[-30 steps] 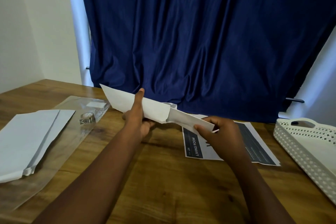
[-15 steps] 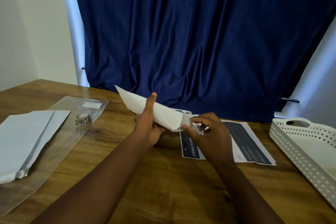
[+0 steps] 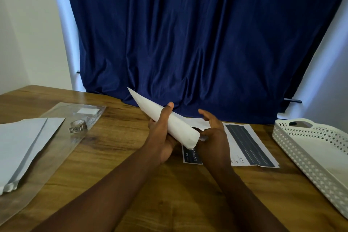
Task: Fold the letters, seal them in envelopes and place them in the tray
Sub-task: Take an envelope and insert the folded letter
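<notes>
My left hand [image 3: 160,143] grips a white envelope [image 3: 175,124] above the table, thumb across its top, and the envelope slants up to the left. My right hand [image 3: 212,137] is at the envelope's lower right end, with its fingers spread and its thumb at the mouth. A white flap or sheet edge [image 3: 197,122] shows behind that end. The folded letter itself cannot be seen. A printed letter [image 3: 250,147] with dark bands lies flat under my right hand. The white perforated tray [image 3: 310,149] stands at the right.
A stack of white envelopes [image 3: 20,147] lies at the left on a clear plastic sleeve [image 3: 62,149], with a small tape roll [image 3: 78,126] beside it. A dark blue curtain [image 3: 188,43] hangs behind the wooden table [image 3: 169,194].
The folded letter that stuck out of the envelope's right end has gone from sight. My right hand has let go of its pinch and spread its fingers. The envelope tilted more steeply.
</notes>
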A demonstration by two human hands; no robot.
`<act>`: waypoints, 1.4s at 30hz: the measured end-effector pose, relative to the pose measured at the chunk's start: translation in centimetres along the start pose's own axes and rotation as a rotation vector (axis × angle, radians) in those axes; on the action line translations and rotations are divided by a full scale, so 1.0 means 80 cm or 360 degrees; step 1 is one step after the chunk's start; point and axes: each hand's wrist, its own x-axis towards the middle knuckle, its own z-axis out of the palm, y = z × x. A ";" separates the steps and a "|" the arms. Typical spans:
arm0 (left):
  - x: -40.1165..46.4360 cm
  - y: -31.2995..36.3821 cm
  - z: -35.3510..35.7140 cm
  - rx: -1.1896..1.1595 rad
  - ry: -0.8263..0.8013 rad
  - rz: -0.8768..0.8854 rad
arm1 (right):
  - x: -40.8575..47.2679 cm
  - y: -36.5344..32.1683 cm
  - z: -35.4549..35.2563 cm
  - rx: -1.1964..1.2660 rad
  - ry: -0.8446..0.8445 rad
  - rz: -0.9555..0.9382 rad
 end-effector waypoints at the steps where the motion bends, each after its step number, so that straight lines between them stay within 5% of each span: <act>1: 0.000 -0.002 0.000 0.0002 -0.0003 -0.0002 | 0.003 -0.002 0.000 0.0002 -0.0040 0.0064; 11: 0.008 0.030 -0.012 -0.0208 0.0066 0.0067 | -0.024 0.008 0.006 0.0364 0.0400 -0.0682; 17: 0.005 0.031 -0.012 -0.0196 0.0063 0.0019 | -0.025 0.002 0.013 0.0433 0.0026 -0.0651; 23: 0.002 0.023 -0.012 0.0031 -0.0078 0.0075 | -0.015 0.013 0.012 0.0549 0.0327 -0.0512; 29: 0.034 0.072 -0.048 0.0111 0.0244 0.0332 | 0.006 0.027 -0.009 0.1133 0.0507 -0.0036; 32: 0.056 0.088 -0.073 0.0494 0.0421 0.0572 | 0.013 0.037 -0.015 0.1270 0.0384 0.0183; 37: 0.057 0.075 -0.083 0.1547 0.0484 0.1563 | 0.015 0.045 -0.013 0.1163 -0.0094 0.0528; 42: 0.025 0.046 -0.052 0.2314 -0.0495 0.1365 | 0.013 0.040 0.000 0.1046 -0.0190 0.0633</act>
